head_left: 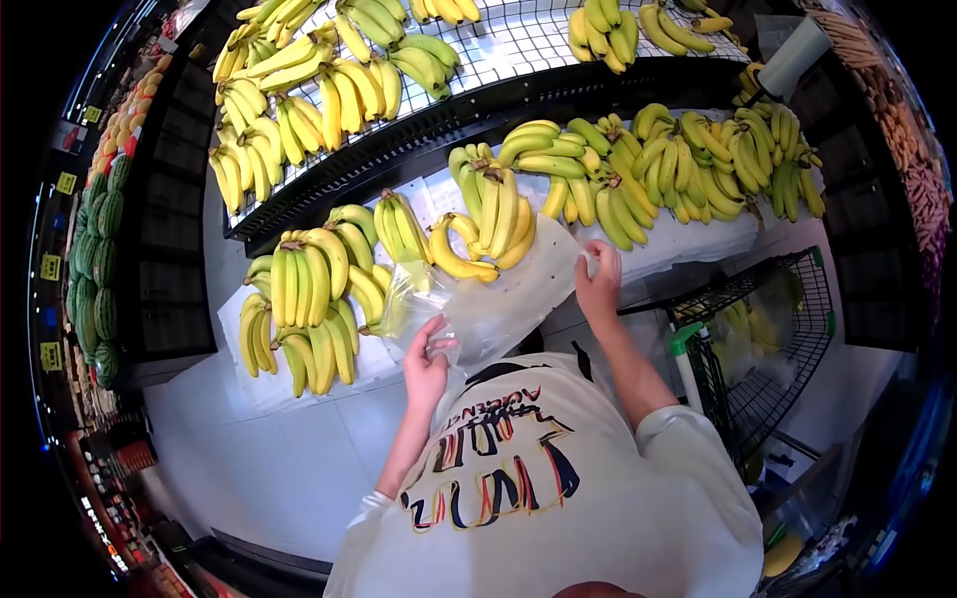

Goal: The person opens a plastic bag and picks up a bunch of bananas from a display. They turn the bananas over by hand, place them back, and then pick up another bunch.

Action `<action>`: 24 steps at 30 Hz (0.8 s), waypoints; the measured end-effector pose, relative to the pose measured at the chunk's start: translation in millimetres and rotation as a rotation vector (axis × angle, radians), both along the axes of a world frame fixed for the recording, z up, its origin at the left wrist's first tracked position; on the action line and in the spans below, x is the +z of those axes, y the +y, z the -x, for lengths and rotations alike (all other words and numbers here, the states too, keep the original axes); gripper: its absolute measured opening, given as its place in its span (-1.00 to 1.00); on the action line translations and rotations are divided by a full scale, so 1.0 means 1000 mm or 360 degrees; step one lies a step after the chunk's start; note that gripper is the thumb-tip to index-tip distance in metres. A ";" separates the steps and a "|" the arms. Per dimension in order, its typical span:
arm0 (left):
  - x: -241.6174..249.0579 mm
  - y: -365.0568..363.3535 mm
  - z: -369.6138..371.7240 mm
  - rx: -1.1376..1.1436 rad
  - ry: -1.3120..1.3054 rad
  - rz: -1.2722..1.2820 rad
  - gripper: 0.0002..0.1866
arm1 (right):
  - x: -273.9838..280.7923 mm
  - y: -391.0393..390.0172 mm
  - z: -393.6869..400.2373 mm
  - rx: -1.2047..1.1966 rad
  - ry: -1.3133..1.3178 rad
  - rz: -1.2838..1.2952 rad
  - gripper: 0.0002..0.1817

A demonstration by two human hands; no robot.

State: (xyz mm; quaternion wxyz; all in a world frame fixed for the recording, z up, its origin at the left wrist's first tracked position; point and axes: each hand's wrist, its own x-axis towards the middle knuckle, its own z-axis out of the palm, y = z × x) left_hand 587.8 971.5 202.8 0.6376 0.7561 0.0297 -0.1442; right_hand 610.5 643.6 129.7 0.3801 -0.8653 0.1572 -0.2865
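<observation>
A clear plastic bag [498, 309] is stretched between my two hands, in front of my body. My right hand [598, 277] pinches its upper right edge. On the bag's left side, my left hand [427, 359] touches the film with its fingers somewhat apart; whether they grip it is unclear. Just beyond the bag, a bunch of yellow bananas [498, 214] lies on the white-covered lower shelf [638, 261]. Another bunch of bananas [309, 279] sits to the left of the bag.
A black-edged upper rack [508, 88] holds more bananas. At the right stands a black wire cart [778, 329] with green corners and bagged bananas inside. Watermelons [100, 269] are stacked at the far left. A roll of bags [795, 58] is at the upper right.
</observation>
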 end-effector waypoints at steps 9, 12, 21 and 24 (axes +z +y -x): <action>0.016 0.019 0.014 0.0193 -0.0108 0.0031 -0.23 | -0.042 0.036 -0.191 0.0512 0.0140 -0.0129 -0.16; 0.019 0.028 0.022 0.0276 -0.0091 0.0027 -0.24 | -0.072 0.037 -0.229 0.0578 0.0319 -0.0277 -0.19; 0.020 0.039 0.037 0.0434 -0.0039 0.0046 -0.27 | -0.077 0.028 -0.240 0.0707 0.0311 -0.1155 -0.55; 0.017 0.043 0.037 0.0427 -0.0033 0.0050 -0.27 | -0.081 0.012 -0.235 0.0685 0.0328 -0.1215 -0.52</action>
